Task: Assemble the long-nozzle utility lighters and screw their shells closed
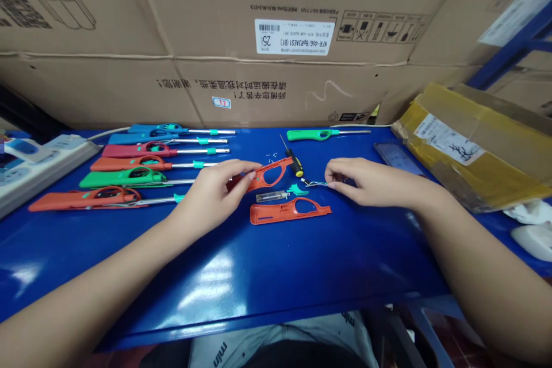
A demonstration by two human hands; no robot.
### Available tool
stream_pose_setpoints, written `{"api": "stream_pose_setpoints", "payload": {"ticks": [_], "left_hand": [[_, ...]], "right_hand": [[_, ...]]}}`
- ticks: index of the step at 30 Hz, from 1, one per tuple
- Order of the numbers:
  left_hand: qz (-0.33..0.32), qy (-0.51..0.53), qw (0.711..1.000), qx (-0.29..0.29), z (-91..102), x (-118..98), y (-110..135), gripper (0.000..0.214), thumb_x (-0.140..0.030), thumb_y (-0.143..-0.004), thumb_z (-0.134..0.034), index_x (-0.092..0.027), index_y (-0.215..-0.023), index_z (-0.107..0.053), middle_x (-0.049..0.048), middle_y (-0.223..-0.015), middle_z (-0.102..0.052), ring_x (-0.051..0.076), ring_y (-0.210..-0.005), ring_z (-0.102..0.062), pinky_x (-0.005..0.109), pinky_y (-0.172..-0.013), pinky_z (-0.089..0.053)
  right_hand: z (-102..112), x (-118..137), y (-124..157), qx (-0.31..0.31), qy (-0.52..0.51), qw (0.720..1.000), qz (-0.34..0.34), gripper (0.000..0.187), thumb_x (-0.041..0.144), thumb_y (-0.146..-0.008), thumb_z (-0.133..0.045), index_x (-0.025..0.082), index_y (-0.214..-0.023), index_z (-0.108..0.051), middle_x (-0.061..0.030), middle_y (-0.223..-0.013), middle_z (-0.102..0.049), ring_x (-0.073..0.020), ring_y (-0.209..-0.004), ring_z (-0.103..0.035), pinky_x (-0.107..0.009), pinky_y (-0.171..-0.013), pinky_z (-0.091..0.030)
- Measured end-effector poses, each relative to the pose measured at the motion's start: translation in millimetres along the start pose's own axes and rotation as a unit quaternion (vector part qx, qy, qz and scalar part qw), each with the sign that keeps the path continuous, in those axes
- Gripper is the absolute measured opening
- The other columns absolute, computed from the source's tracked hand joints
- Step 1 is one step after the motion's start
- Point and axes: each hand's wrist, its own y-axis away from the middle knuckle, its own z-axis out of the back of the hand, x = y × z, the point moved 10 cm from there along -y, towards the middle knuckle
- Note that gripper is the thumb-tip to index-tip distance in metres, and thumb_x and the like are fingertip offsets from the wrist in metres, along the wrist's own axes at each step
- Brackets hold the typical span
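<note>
My left hand is closed on one orange half of a lighter casing, with its trigger loop pointing right. Between the thumb and fingers of my right hand is a thin wired part with a small white tip. The other orange casing half lies on the table below, inner side up. Between the two halves rest a clear fuel tank and a teal trigger piece. Just behind the held casing lies a black and yellow screwdriver, near several tiny screws.
Several long-necked lighters lie in a row at left, beside a white power strip. A green lighter is at the back. Right are a phone and a taped carton. Large cardboard boxes wall the blue table's far edge.
</note>
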Motion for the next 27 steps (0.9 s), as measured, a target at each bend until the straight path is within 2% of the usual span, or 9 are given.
{"api": "stream_pose_setpoints", "payload": {"ticks": [2, 6, 9, 13, 15, 18, 22, 25, 27], "left_hand": [[-0.007, -0.027, 0.999, 0.015, -6.7, 9.7, -2.9, 0.031, -0.032, -0.1, -0.049, -0.019, -0.117, -0.072, 0.0058, -0.114, -0.076, 0.023, -0.102, -0.071, 0.035, -0.088, -0.056], [-0.031, -0.071, 0.997, 0.027, -15.7, 19.1, -5.5, 0.032, -0.029, -0.099, -0.049, -0.017, -0.117, -0.072, 0.008, -0.111, -0.077, 0.024, -0.098, -0.071, 0.039, -0.088, -0.056], [-0.074, -0.107, 0.992, 0.004, -13.5, 9.1, -4.6, 0.032, -0.029, -0.099, -0.051, -0.015, -0.12, -0.071, 0.0099, -0.112, -0.076, 0.026, -0.1, -0.067, 0.042, -0.089, -0.054], [-0.119, -0.109, 0.987, -0.026, -7.4, -16.6, 1.6, 0.024, -0.029, -0.097, -0.057, -0.016, -0.109, -0.074, 0.0091, -0.109, -0.073, 0.024, -0.099, -0.063, 0.04, -0.089, -0.051], [-0.145, -0.093, 0.985, -0.004, -12.6, -30.9, 6.6, 0.021, -0.03, -0.096, -0.06, -0.018, -0.107, -0.074, 0.0076, -0.104, -0.072, 0.022, -0.093, -0.061, 0.038, -0.086, -0.049], [-0.156, -0.094, 0.982, 0.056, -27.8, -41.0, 13.7, 0.025, -0.036, -0.096, -0.062, -0.02, -0.113, -0.072, 0.0065, -0.103, -0.071, 0.022, -0.092, -0.059, 0.038, -0.084, -0.048], [-0.155, -0.106, 0.977, 0.099, -40.9, -39.7, 19.5, 0.03, -0.039, -0.096, -0.063, -0.023, -0.119, -0.07, 0.0057, -0.106, -0.07, 0.023, -0.095, -0.059, 0.039, -0.083, -0.047], [-0.153, -0.094, 0.977, 0.113, -44.5, -37.4, 20.5, 0.026, -0.037, -0.096, -0.063, -0.023, -0.117, -0.07, 0.0045, -0.106, -0.07, 0.023, -0.096, -0.059, 0.038, -0.084, -0.046], [-0.151, -0.084, 0.977, 0.122, -46.1, -37.2, 20.6, 0.023, -0.035, -0.095, -0.064, -0.023, -0.113, -0.07, 0.0038, -0.104, -0.07, 0.022, -0.096, -0.059, 0.038, -0.085, -0.046]], "right_hand": [[-3.8, -1.6, 0.3, 0.01, 0.005, 1.0, -0.007, 0.011, 0.023, -0.094, -0.049, 0.02, -0.091, -0.059, -0.0054, -0.091, -0.065, -0.0178, -0.078, -0.055, -0.03, -0.071, -0.041], [-9.8, -4.0, 2.3, 0.03, 0.021, 0.999, -0.019, 0.01, 0.024, -0.094, -0.051, 0.02, -0.092, -0.06, -0.0053, -0.092, -0.065, -0.0179, -0.078, -0.056, -0.03, -0.07, -0.042], [-8.0, -3.1, 1.7, 0.016, 0.033, 0.999, -0.025, 0.012, 0.028, -0.094, -0.053, 0.02, -0.098, -0.061, -0.0057, -0.097, -0.065, -0.0188, -0.081, -0.058, -0.031, -0.07, -0.043], [-3.3, 0.6, -4.4, -0.042, 0.062, 0.997, -0.032, 0.015, 0.028, -0.096, -0.052, 0.02, -0.103, -0.063, -0.0072, -0.104, -0.065, -0.0212, -0.09, -0.061, -0.033, -0.076, -0.045], [-4.0, 0.7, -8.4, -0.069, 0.073, 0.994, -0.041, 0.016, 0.029, -0.097, -0.051, 0.02, -0.102, -0.063, -0.0077, -0.105, -0.065, -0.0222, -0.092, -0.061, -0.034, -0.078, -0.045], [-10.0, -0.9, -14.1, -0.084, 0.051, 0.994, -0.047, 0.015, 0.031, -0.097, -0.054, 0.02, -0.1, -0.063, -0.0069, -0.103, -0.065, -0.0205, -0.089, -0.06, -0.032, -0.076, -0.045], [-10.0, -7.3, -17.6, -0.112, -0.038, 0.991, -0.061, 0.018, 0.034, -0.097, -0.055, 0.02, -0.09, -0.063, -0.003, -0.089, -0.066, -0.016, -0.076, -0.057, -0.029, -0.069, -0.042], [-5.2, -14.6, -17.0, -0.141, -0.086, 0.982, -0.087, 0.026, 0.038, -0.098, -0.053, 0.02, -0.083, -0.063, -0.0005, -0.076, -0.064, -0.0142, -0.066, -0.054, -0.028, -0.063, -0.039], [-4.6, -14.8, -17.2, -0.145, -0.094, 0.981, -0.084, 0.023, 0.037, -0.095, -0.056, 0.019, -0.082, -0.064, -0.0007, -0.076, -0.065, -0.014, -0.066, -0.054, -0.028, -0.063, -0.039]]}}
